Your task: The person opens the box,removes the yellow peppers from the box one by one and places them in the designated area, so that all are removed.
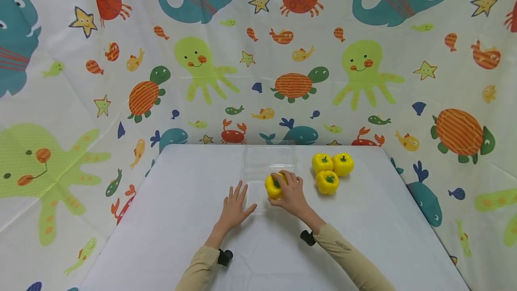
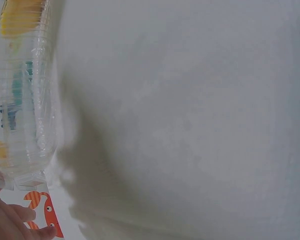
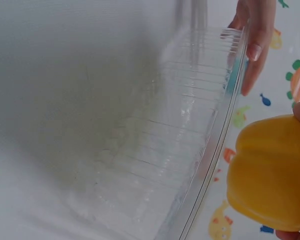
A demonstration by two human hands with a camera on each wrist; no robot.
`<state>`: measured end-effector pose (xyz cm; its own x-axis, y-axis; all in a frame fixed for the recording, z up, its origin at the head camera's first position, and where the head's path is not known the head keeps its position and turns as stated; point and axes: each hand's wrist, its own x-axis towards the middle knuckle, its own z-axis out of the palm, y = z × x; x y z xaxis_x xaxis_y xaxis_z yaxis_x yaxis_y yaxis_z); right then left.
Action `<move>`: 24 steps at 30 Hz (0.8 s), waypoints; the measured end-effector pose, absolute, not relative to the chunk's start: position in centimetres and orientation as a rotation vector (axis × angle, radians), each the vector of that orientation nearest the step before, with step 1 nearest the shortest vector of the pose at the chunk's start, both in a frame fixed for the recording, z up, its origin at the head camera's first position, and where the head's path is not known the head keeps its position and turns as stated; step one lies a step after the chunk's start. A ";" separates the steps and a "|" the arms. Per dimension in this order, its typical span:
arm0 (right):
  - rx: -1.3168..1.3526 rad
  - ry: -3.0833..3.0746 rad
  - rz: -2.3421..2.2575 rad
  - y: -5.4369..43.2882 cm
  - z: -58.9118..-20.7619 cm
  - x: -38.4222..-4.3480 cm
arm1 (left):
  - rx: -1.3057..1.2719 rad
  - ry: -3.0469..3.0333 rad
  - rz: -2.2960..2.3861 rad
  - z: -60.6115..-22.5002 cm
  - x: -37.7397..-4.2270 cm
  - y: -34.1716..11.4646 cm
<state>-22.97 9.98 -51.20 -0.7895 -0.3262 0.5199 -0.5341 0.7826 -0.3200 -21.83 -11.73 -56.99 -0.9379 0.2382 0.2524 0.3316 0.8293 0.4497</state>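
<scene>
In the head view my right hand point(image 1: 291, 196) grips a yellow bell pepper point(image 1: 272, 187) with its thumb and fingers, over the clear plastic clamshell container point(image 3: 212, 150). The same pepper point(image 3: 272, 172) appears large in the right wrist view, above the container's rim. My left hand point(image 1: 233, 211), fingers spread and straight, is at the container's left side. In the right wrist view the fingers point(image 3: 255, 50) of that hand lie against the rim. The left wrist view shows the container's ribbed wall point(image 2: 32, 110) from the side, with yellow showing through.
The container's raised transparent lid point(image 1: 269, 155) is toward the back. Three more yellow bell peppers point(image 1: 327, 182) stand grouped to the right on the white table point(image 1: 177, 192). A curtain point(image 1: 258, 116) printed with sea animals hangs behind and beside the table.
</scene>
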 end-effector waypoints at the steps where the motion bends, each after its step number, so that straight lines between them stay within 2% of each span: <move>1: 0.647 -2.531 0.645 10.1 -51.2 -22.8 | -0.443 -2.828 -0.750 -57.0 -21.8 -11.7; 24: 0.579 -2.501 0.681 13.0 -52.1 -21.1 | -0.457 -2.803 -0.721 -57.1 -21.9 -11.7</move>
<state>-21.09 12.99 -52.13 -0.7949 -0.2672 0.5447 -0.5064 0.7866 -0.3532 -21.91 -11.72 -57.13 -0.9296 0.2430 0.2770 0.3466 0.8322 0.4328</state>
